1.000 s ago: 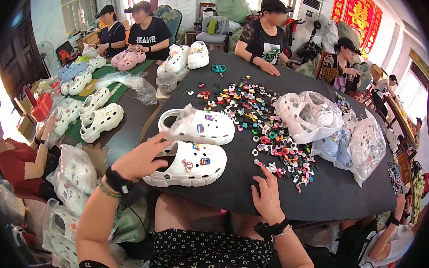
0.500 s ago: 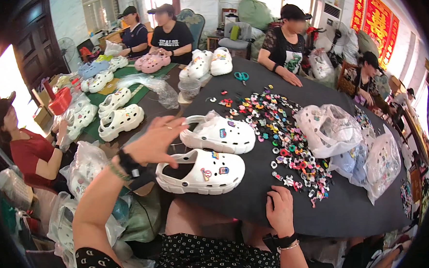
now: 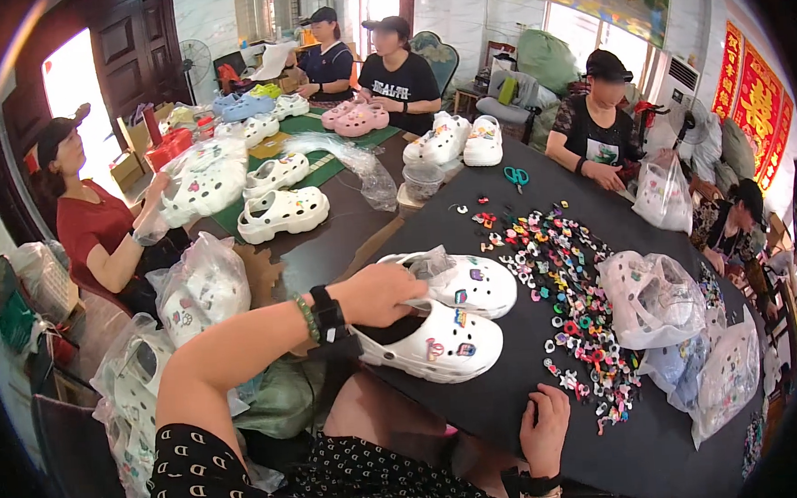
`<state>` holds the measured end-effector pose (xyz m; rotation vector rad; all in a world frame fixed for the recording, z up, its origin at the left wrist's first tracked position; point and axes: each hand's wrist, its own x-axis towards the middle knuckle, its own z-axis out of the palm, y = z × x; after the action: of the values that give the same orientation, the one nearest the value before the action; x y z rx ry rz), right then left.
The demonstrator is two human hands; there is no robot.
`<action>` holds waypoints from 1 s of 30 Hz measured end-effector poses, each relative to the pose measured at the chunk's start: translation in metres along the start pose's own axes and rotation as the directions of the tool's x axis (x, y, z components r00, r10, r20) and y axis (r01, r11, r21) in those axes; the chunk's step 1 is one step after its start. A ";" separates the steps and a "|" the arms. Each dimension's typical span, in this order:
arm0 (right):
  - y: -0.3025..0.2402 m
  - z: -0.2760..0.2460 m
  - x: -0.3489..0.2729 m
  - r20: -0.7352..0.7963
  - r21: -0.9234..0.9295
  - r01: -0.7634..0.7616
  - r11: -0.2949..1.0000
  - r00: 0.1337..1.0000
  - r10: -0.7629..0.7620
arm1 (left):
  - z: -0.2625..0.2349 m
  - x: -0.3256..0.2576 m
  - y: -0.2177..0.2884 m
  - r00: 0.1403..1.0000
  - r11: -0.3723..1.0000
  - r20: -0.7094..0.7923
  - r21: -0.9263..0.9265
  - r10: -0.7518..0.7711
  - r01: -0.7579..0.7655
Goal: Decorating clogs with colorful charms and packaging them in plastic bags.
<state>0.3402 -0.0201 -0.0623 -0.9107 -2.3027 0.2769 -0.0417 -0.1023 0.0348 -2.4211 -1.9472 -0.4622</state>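
Observation:
Two white clogs with small colourful charms, the near clog (image 3: 435, 342) and the far clog (image 3: 481, 282), stand side by side at the near left of the black table. My left hand (image 3: 383, 295) is closed at their heel openings, gripping where their inner sides meet; its fingertips are partly hidden. Crumpled clear plastic (image 3: 431, 263) sticks out of the far clog. By the table's near edge my right hand (image 3: 545, 426) rests with fingers loosely bent and apart, holding nothing. A heap of colourful shoe charms (image 3: 573, 303) lies beyond it.
Bagged clogs (image 3: 653, 299) stand right of the charms. Teal scissors (image 3: 516, 179) and a clear tub (image 3: 423, 183) lie farther back. More white clogs (image 3: 284, 213) sit at the left, with bagged ones (image 3: 201, 291) beside my left arm. Several co-workers sit around.
My left hand has come down from spread above the clogs and closed on them; they now sit closer together. A person at the left has raised a bag of clogs. My right hand stays put.

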 end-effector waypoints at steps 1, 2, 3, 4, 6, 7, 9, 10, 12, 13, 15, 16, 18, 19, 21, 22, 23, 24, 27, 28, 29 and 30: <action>-0.003 0.000 0.001 -0.034 0.014 0.012 1.000 0.999 -0.012 | -0.001 -0.007 0.005 1.000 0.999 0.001 -0.027 -0.029 0.029; -0.005 -0.001 0.002 -0.030 0.022 0.018 1.000 0.999 -0.017 | -0.009 -0.014 0.013 0.995 0.992 0.010 -0.080 -0.096 0.097; -0.009 -0.003 0.003 -0.030 0.018 0.019 1.000 0.999 -0.018 | -0.010 -0.021 0.015 0.991 0.987 -0.008 -0.098 -0.131 0.130; -0.012 -0.005 0.004 -0.031 0.011 0.020 1.000 0.999 -0.019 | -0.011 -0.026 0.015 0.986 0.980 -0.028 -0.118 -0.164 0.160; -0.012 -0.006 0.005 -0.021 0.028 0.018 0.999 1.000 -0.018 | -0.017 -0.041 0.022 0.974 0.970 -0.053 -0.122 -0.220 0.212; -0.012 -0.006 0.004 -0.026 0.021 0.027 0.999 0.999 -0.027 | -0.021 -0.047 0.025 0.961 0.959 -0.076 -0.128 -0.265 0.254; -0.013 -0.005 0.005 -0.036 0.011 0.027 1.000 0.999 -0.026 | -0.028 -0.056 0.030 0.948 0.952 -0.141 -0.155 -0.284 0.263; -0.013 -0.005 0.006 -0.032 0.016 0.027 1.000 0.999 -0.026 | -0.032 -0.061 0.031 0.928 0.944 -0.209 -0.186 -0.309 0.272; -0.014 -0.005 0.007 -0.013 0.032 0.009 0.999 1.000 -0.009 | -0.038 -0.067 0.030 0.907 0.936 -0.260 -0.208 -0.332 0.284; -0.014 -0.006 0.008 -0.009 0.020 0.002 1.000 1.000 -0.002 | -0.041 -0.068 0.027 0.888 0.922 -0.282 -0.244 -0.363 0.299; -0.013 -0.005 0.008 -0.006 0.019 0.000 1.000 1.000 0.000 | -0.053 -0.065 0.023 0.856 0.882 -0.275 -0.314 -0.439 0.351; -0.013 -0.004 0.008 -0.008 0.018 0.000 1.000 1.000 0.000 | -0.056 -0.064 0.016 0.854 0.881 -0.275 -0.313 -0.442 0.355; -0.013 -0.004 0.009 -0.006 0.016 0.006 1.000 1.000 -0.006 | -0.059 -0.058 0.001 0.798 0.811 -0.306 -0.471 -0.519 0.347; -0.011 -0.004 0.008 -0.008 0.005 0.001 1.000 1.000 -0.001 | -0.067 -0.047 0.000 0.760 0.719 -0.229 -0.565 -0.608 0.405; -0.012 -0.002 0.008 -0.007 0.002 0.010 1.000 1.000 -0.010 | -0.065 -0.044 -0.044 0.738 0.777 -0.314 -0.456 -0.597 0.435; -0.010 -0.002 0.008 -0.005 -0.012 0.008 1.000 1.000 -0.008 | -0.065 -0.036 -0.064 0.725 0.799 -0.369 -0.429 -0.582 0.423; -0.009 -0.002 0.007 -0.011 -0.020 0.003 1.000 1.000 -0.004 | -0.075 -0.027 -0.077 0.725 0.808 -0.377 -0.399 -0.576 0.434; -0.009 -0.002 0.006 -0.015 -0.021 0.006 1.000 1.000 -0.006 | -0.086 -0.016 -0.092 0.727 0.817 -0.385 -0.369 -0.569 0.444; -0.011 -0.013 0.012 -0.013 -0.055 0.058 0.997 0.998 -0.058 | -0.115 0.009 -0.156 0.550 0.702 -0.502 -0.178 -0.667 0.689; -0.012 -0.017 0.013 -0.006 -0.080 0.104 0.991 0.995 -0.104 | -0.126 0.013 -0.176 0.470 0.649 -0.549 -0.186 -0.691 0.738; -0.018 -0.017 0.015 -0.021 -0.044 0.071 0.997 0.997 -0.072 | -0.136 0.012 -0.199 0.417 0.645 -0.630 -0.178 -0.655 0.743; -0.019 -0.017 0.016 -0.026 -0.045 0.071 0.996 0.997 -0.072 | -0.146 0.001 -0.227 0.356 0.635 -0.706 -0.171 -0.612 0.753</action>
<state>0.3317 -0.0242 -0.0335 -0.8460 -2.3181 0.1825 -0.2913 -0.0751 0.1332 -0.8606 -2.2959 -0.9823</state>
